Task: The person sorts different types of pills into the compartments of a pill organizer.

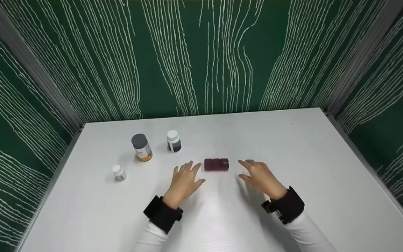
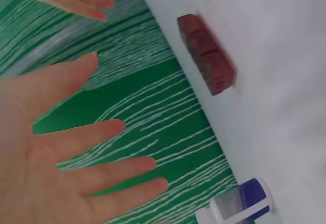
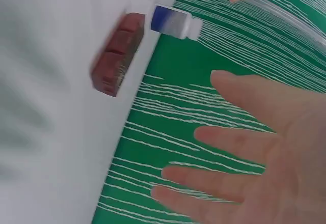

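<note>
A small dark red pill box (image 1: pixel 216 164) with three sections lies on the white table between the two hands. My left hand (image 1: pixel 184 182), fingers spread, is just left of the box and holds nothing. To its right is my right hand (image 1: pixel 260 177), also with nothing in it and its fingers extended. In the left wrist view the box (image 2: pixel 206 53) stands apart from the left fingertips. The right wrist view likewise shows a gap between the box (image 3: pixel 118 54) and the right fingers.
Behind the left hand stand a white-capped bottle with a dark label (image 1: pixel 174 141) and a larger grey-capped bottle (image 1: pixel 142 147). A small white bottle (image 1: pixel 119 173) is farther left. Green panels (image 1: pixel 215 63) with white wavy lines enclose the table's (image 1: pixel 327 196) back and sides.
</note>
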Available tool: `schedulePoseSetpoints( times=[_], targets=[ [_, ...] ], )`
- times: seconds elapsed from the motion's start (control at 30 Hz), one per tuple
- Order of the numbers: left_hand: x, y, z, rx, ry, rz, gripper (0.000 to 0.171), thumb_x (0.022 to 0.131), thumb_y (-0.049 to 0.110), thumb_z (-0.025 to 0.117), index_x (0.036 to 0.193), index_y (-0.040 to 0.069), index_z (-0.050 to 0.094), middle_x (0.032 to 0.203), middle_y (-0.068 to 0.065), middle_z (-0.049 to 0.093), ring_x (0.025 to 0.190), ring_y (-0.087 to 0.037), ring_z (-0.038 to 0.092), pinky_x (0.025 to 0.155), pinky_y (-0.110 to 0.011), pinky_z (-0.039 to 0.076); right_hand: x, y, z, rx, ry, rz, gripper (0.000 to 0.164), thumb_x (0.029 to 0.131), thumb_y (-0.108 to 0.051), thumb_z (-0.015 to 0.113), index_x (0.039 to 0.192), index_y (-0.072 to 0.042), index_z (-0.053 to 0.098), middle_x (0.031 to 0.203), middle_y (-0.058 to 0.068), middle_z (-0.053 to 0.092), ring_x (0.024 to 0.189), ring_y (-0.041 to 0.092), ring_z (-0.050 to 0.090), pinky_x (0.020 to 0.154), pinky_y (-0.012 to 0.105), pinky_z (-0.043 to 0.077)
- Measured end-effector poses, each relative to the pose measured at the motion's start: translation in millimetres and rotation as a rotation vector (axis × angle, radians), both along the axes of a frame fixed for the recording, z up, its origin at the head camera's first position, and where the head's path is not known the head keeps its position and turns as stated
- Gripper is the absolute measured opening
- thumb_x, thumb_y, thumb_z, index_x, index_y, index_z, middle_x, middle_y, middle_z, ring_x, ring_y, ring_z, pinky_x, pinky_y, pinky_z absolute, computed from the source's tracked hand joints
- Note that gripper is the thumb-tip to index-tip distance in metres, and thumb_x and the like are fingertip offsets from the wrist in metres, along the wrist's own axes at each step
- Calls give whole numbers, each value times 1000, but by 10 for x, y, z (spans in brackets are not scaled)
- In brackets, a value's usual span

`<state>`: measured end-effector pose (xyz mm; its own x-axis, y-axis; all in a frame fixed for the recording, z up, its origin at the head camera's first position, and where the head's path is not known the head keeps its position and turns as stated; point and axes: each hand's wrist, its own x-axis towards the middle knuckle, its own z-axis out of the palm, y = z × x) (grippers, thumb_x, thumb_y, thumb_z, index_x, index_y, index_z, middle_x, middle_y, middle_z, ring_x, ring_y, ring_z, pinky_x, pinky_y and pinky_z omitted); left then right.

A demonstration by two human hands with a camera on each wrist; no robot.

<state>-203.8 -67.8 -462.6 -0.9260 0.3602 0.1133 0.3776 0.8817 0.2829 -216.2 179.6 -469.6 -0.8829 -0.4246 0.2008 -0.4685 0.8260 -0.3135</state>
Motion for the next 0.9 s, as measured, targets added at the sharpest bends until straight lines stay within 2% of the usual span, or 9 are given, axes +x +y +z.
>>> schedulePoseSetpoints(
  times=[0.07,0.17,0.27,0.37,0.5,0.63,0.77,0.9],
  targets=[
    [-225,118,-45,-41,81,-65,41,80,30,63,113,6,58,107,-14,59,98,-29,56,82,-43,42,-169,-61,-33,-13,-53,65,39,80,-12,63,113,5,55,105,22,58,97,35,55,82,47,42],
    [-538,299,-154,-115,164,-141,30,76,26,67,98,6,63,86,-9,63,78,-24,60,66,-34,45,-430,-167,-123,4,-138,115,36,76,-5,65,109,6,57,98,20,60,90,33,58,78,43,46],
    [-728,427,-266,-170,145,-161,30,73,26,69,93,4,63,83,-10,62,76,-24,58,65,-33,45,-622,-239,-225,48,-151,116,38,69,-2,67,105,8,58,91,20,60,82,32,59,73,41,48],
    [-818,497,-345,-191,94,-158,36,70,28,72,94,3,62,85,-10,61,79,-24,57,68,-34,45,-734,-268,-295,67,-137,105,43,64,-1,68,104,10,58,89,20,60,79,31,59,71,41,49],
    [-835,508,-404,-162,37,-162,32,69,24,74,90,2,63,83,-9,60,79,-23,55,69,-33,44,-770,-275,-322,58,-167,119,49,62,-4,72,106,11,56,95,22,60,87,34,58,78,41,47],
    [-786,464,-386,-114,-23,-186,24,70,17,73,85,1,63,81,-8,58,78,-21,55,67,-30,45,-740,-249,-268,45,-235,132,57,62,-8,76,111,11,54,103,24,58,96,36,55,85,42,44],
    [-688,399,-357,-90,-58,-216,21,70,14,73,83,1,63,80,-6,58,76,-19,54,65,-29,45,-666,-197,-221,27,-294,128,58,62,-6,74,114,9,53,107,23,57,100,36,53,87,42,42],
    [-555,333,-354,-102,-38,-252,22,70,15,73,85,2,63,80,-5,58,76,-18,54,64,-28,45,-540,-147,-213,-4,-335,135,57,64,-6,74,115,8,53,109,22,56,101,36,52,88,42,41]
  ],
)
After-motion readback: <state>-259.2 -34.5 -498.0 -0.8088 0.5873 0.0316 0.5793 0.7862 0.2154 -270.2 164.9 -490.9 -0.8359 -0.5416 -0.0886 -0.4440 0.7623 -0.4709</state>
